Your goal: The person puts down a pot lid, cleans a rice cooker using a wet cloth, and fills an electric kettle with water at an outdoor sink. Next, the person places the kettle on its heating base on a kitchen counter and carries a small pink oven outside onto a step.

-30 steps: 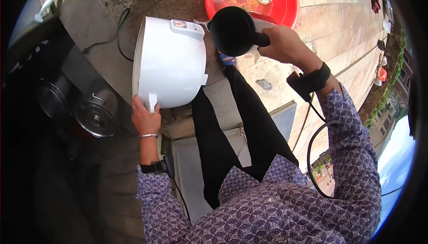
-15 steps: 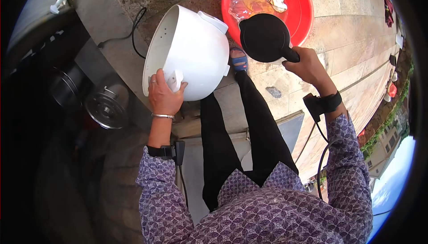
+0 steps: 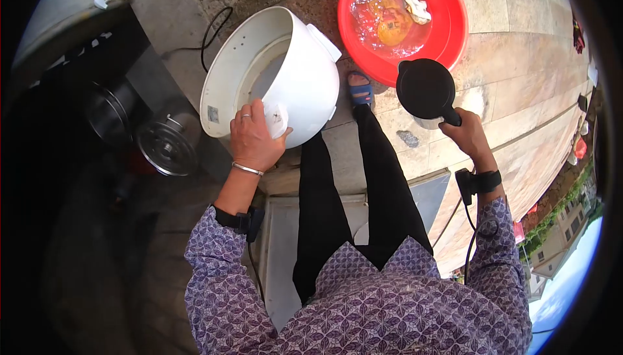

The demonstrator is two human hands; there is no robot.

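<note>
Left hand (image 3: 257, 139) clamps white cooker (image 3: 313, 82) at side handle (image 3: 278, 120) | right hand (image 3: 470, 135) clamps black-lidded kettle (image 3: 425, 87) by grip (image 3: 450, 117) | red basin (image 3: 459, 21) near kettle holds water (image 3: 368, 19)

cooker (image 3: 313, 89) is left of jug (image 3: 425, 89) — basin (image 3: 450, 21) (cloth (image 3: 416, 6) inside) beyond.

Single head-worn view, facing steeply down

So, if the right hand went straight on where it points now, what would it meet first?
Past the jug that the right hand holds, probably the red basin comes first; depth is unclear, so it might pass above it.
</note>
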